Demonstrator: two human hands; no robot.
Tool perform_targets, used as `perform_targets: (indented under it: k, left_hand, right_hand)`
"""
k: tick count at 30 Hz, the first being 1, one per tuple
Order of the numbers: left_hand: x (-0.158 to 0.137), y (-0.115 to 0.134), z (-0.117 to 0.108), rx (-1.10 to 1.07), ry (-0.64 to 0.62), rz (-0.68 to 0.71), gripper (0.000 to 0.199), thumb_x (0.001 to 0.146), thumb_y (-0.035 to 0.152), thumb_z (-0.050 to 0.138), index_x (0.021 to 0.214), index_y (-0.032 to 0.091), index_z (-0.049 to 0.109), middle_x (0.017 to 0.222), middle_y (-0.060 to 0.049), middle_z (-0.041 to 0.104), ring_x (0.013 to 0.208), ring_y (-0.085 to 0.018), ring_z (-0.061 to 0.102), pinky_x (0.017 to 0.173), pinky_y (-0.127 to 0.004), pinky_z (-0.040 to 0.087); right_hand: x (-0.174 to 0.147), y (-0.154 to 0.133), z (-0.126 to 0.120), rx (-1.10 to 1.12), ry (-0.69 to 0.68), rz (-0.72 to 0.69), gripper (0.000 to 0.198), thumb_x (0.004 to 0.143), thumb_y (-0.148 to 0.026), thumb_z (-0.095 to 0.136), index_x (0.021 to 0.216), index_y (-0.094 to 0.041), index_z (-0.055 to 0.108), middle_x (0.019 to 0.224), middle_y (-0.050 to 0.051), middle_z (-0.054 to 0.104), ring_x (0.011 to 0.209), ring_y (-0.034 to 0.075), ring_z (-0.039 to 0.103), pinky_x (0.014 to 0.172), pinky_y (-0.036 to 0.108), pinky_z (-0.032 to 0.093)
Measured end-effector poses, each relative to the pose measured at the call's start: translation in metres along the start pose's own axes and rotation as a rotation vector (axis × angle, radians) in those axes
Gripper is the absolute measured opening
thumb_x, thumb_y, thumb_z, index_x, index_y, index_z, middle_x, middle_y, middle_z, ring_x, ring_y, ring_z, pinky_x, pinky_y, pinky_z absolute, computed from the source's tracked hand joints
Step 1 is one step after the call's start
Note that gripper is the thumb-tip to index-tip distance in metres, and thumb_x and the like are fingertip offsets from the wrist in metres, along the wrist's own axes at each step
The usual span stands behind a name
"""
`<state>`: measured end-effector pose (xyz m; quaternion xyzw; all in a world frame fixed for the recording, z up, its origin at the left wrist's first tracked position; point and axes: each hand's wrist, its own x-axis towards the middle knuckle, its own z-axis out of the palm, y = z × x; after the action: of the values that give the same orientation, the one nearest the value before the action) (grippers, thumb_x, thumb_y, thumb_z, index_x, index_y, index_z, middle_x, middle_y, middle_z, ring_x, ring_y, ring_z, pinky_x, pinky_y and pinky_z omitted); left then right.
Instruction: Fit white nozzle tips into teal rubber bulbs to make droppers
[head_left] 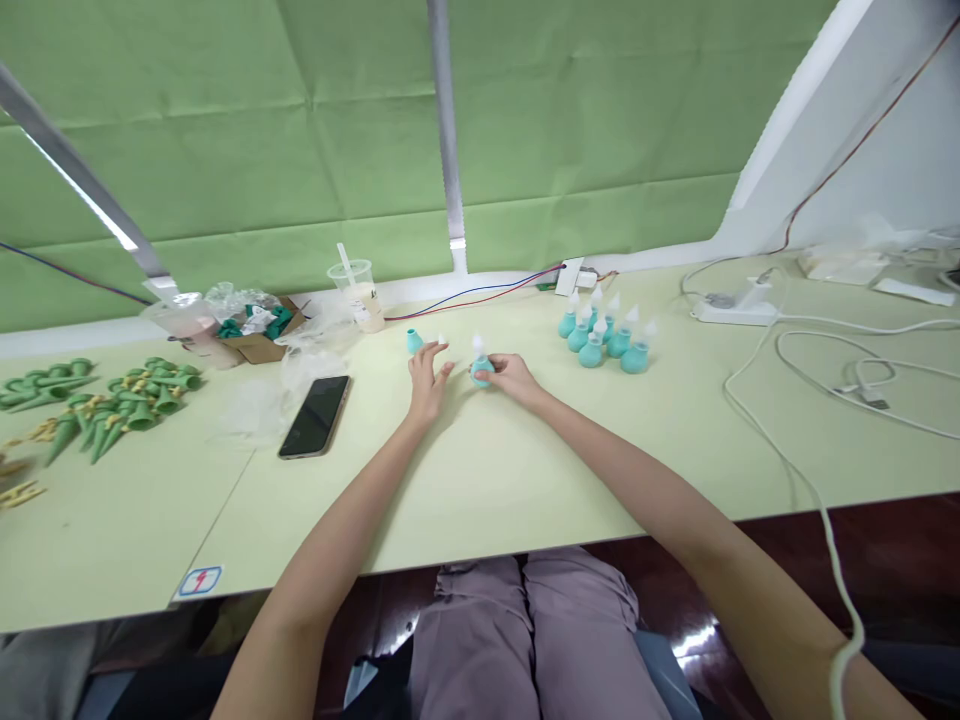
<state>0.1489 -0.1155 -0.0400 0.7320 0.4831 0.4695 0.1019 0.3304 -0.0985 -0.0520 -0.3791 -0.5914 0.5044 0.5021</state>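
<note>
In the middle of the table, my right hand point(516, 378) pinches a small teal squeeze bulb point(481, 372) that stands upright. A white pointed nozzle point(478, 346) sits on its top. My left hand point(427, 384) is open just to the left, fingers apart and slightly curled. Beyond its fingertips are another teal bulb point(415, 341) with no nozzle on it and a loose white nozzle point(442, 341). Whether the left fingers touch that nozzle I cannot tell. On the right stands a group of several teal bulbs with white nozzles point(590, 350).
A phone point(315, 417) lies left of my arm, beside crumpled clear plastic bags point(300, 360). Behind are a drink cup with a straw point(365, 298) and a cardboard box point(262, 345). Green cone-shaped pieces point(140, 415) lie far left. A power strip point(739, 308) and white cables point(795, 470) occupy the right.
</note>
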Motion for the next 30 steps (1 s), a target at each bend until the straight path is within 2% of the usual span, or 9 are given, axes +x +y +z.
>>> perform_targets:
  k: [4, 8, 10, 12, 17, 22, 24, 27, 30]
  left_hand:
    - [0.006, -0.016, -0.007, 0.005, 0.053, -0.093, 0.036, 0.091, 0.046, 0.032, 0.110, 0.024, 0.053, 0.118, -0.008, 0.053, 0.116, -0.022, 0.042, 0.102, -0.043, 0.030]
    - [0.008, -0.023, -0.010, 0.006, 0.083, -0.124, 0.034, 0.092, 0.044, 0.031, 0.104, 0.024, 0.056, 0.109, -0.007, 0.057, 0.109, -0.021, 0.046, 0.101, -0.044, 0.031]
    - [0.009, -0.024, -0.009, 0.012, 0.079, -0.127, 0.035, 0.092, 0.044, 0.030, 0.101, 0.024, 0.057, 0.108, -0.007, 0.058, 0.108, -0.021, 0.047, 0.100, -0.043, 0.032]
    - [0.009, -0.024, -0.008, 0.011, 0.069, -0.138, 0.037, 0.092, 0.045, 0.030, 0.100, 0.023, 0.058, 0.107, -0.007, 0.058, 0.107, -0.021, 0.046, 0.098, -0.041, 0.033]
    - [0.009, -0.024, -0.006, -0.021, 0.051, -0.146, 0.043, 0.090, 0.051, 0.030, 0.095, 0.021, 0.061, 0.104, -0.008, 0.059, 0.105, -0.022, 0.047, 0.097, -0.041, 0.032]
    - [0.011, -0.026, -0.007, -0.048, 0.028, -0.129, 0.046, 0.089, 0.052, 0.030, 0.091, 0.020, 0.062, 0.103, -0.008, 0.061, 0.105, -0.023, 0.048, 0.097, -0.040, 0.031]
    - [0.011, -0.026, -0.007, -0.046, 0.025, -0.140, 0.046, 0.089, 0.053, 0.031, 0.091, 0.020, 0.063, 0.104, -0.008, 0.060, 0.107, -0.023, 0.047, 0.096, -0.039, 0.032]
    - [0.011, -0.026, -0.007, -0.038, 0.006, -0.126, 0.046, 0.089, 0.051, 0.030, 0.091, 0.019, 0.063, 0.105, -0.009, 0.061, 0.107, -0.023, 0.047, 0.098, -0.040, 0.030]
    - [0.012, -0.026, -0.006, -0.038, -0.013, -0.106, 0.045, 0.090, 0.049, 0.029, 0.091, 0.020, 0.063, 0.104, -0.008, 0.062, 0.106, -0.022, 0.048, 0.100, -0.042, 0.027]
  right_hand:
    - [0.005, -0.005, -0.014, 0.038, 0.151, 0.087, 0.036, 0.052, -0.041, 0.079, 0.069, -0.013, 0.065, 0.069, 0.006, 0.066, 0.063, 0.018, 0.064, 0.055, 0.028, 0.053]
    - [0.004, -0.003, -0.016, 0.078, 0.120, 0.114, 0.040, 0.053, -0.045, 0.078, 0.075, -0.014, 0.065, 0.078, 0.007, 0.068, 0.068, 0.017, 0.065, 0.058, 0.027, 0.053]
    - [0.005, 0.001, -0.016, 0.086, 0.114, 0.083, 0.042, 0.054, -0.046, 0.077, 0.080, -0.015, 0.065, 0.083, 0.007, 0.068, 0.073, 0.016, 0.064, 0.065, 0.027, 0.053]
    - [0.007, 0.006, -0.017, 0.024, 0.135, 0.033, 0.042, 0.052, -0.046, 0.077, 0.078, -0.015, 0.065, 0.079, 0.004, 0.067, 0.072, 0.015, 0.062, 0.068, 0.027, 0.051]
    - [0.009, 0.010, -0.019, -0.192, 0.194, 0.009, 0.038, 0.054, -0.050, 0.072, 0.062, -0.015, 0.059, 0.057, -0.001, 0.055, 0.057, 0.013, 0.053, 0.057, 0.026, 0.045]
    - [0.011, 0.009, -0.021, -0.093, 0.258, -0.127, 0.037, 0.062, -0.049, 0.066, 0.081, -0.018, 0.060, 0.083, 0.002, 0.064, 0.076, 0.015, 0.057, 0.070, 0.026, 0.047]
    - [0.013, 0.011, -0.023, -0.142, 0.306, -0.112, 0.036, 0.061, -0.049, 0.065, 0.078, -0.019, 0.059, 0.080, 0.001, 0.062, 0.076, 0.015, 0.056, 0.071, 0.027, 0.047]
    - [0.015, 0.014, -0.027, -0.296, 0.360, -0.066, 0.033, 0.060, -0.050, 0.064, 0.064, -0.019, 0.054, 0.064, -0.002, 0.054, 0.065, 0.014, 0.051, 0.063, 0.026, 0.044]
    - [0.016, 0.015, -0.028, -0.328, 0.376, -0.084, 0.032, 0.063, -0.050, 0.060, 0.065, -0.019, 0.054, 0.063, -0.002, 0.052, 0.062, 0.013, 0.047, 0.059, 0.025, 0.041]
